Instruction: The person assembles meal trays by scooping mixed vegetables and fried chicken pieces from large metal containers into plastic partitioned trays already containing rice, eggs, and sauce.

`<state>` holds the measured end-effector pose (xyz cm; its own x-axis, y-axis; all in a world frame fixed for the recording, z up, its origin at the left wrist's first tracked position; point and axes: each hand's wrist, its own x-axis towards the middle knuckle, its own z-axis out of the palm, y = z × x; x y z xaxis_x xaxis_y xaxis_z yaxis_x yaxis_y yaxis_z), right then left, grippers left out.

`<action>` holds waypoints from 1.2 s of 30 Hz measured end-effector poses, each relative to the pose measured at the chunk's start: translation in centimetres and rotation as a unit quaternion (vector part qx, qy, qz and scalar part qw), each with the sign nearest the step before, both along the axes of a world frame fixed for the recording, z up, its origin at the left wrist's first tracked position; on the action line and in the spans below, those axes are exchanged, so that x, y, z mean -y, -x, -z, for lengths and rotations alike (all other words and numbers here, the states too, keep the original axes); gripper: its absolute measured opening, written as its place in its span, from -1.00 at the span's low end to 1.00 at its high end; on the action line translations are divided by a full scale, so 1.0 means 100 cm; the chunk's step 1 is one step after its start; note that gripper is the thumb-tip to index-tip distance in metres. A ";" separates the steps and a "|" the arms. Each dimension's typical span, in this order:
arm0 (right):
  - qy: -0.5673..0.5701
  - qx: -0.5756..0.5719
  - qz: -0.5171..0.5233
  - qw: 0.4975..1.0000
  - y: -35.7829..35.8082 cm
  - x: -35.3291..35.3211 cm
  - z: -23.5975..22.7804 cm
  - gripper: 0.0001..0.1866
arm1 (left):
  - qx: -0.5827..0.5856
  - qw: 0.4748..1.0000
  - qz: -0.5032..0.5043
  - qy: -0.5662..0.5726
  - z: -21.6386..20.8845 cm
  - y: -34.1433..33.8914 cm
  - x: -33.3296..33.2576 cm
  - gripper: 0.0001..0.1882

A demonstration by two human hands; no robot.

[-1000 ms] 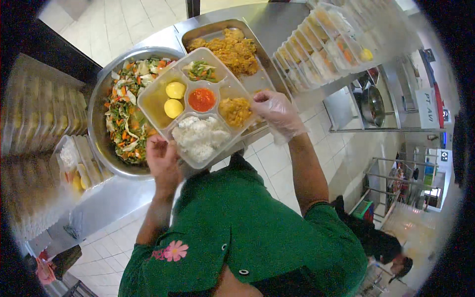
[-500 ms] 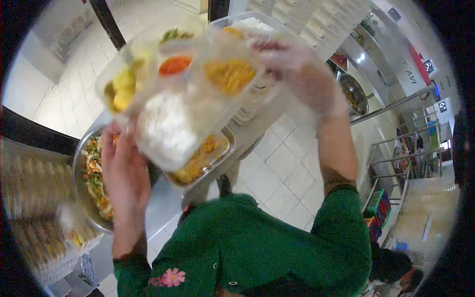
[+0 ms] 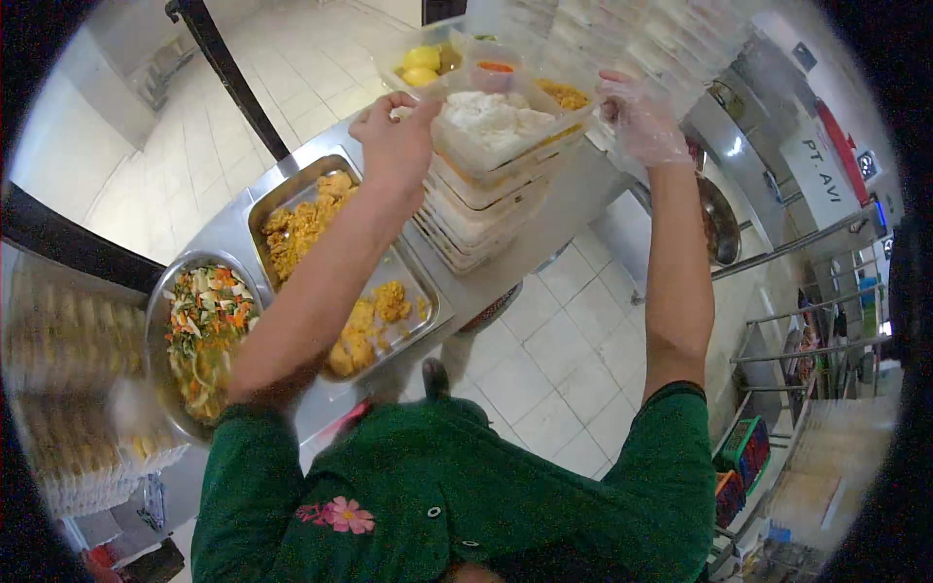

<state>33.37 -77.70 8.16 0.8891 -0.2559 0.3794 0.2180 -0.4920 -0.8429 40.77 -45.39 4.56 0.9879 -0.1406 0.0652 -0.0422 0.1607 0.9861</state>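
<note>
Nearest, a steel bowl [image 3: 157, 321] of chopped vegetables [image 3: 216, 299] and a steel pan [image 3: 397, 265] of crumbed fried pieces [image 3: 292, 238] sit side by side, within easy reach. Beyond, the left hand [image 3: 397, 146], half-curled, and the plastic-gloved right hand [image 3: 643, 121], loosely bent, flank a compartment meal box [image 3: 530, 143], apparently to steady it; whether either grips is unclear. Holding rice [image 3: 496, 121], yellow eggs [image 3: 420, 75] and red sauce [image 3: 496, 68], it tops a stack of similar boxes [image 3: 476, 228], likely saving room.
</note>
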 end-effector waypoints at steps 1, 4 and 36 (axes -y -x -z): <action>-0.016 0.003 0.001 1.000 0.001 -0.001 0.006 -0.57 | 0.004 1.000 0.006 0.014 0.005 -0.001 0.002 -0.65; -0.209 -0.008 0.009 0.978 -0.001 -0.001 0.012 -0.57 | 0.004 1.000 0.017 0.006 0.006 -0.001 0.003 -0.58; 0.717 -0.171 -0.264 0.622 0.001 -0.522 0.198 -0.84 | -0.187 0.849 -0.414 -0.269 0.152 0.235 -0.814 -0.53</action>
<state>33.29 -25.51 -11.64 0.7968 0.4899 -0.3537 0.5973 -0.7271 0.3385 17.24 35.98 -10.66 0.6999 0.7028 -0.1275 0.4108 -0.2500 0.8768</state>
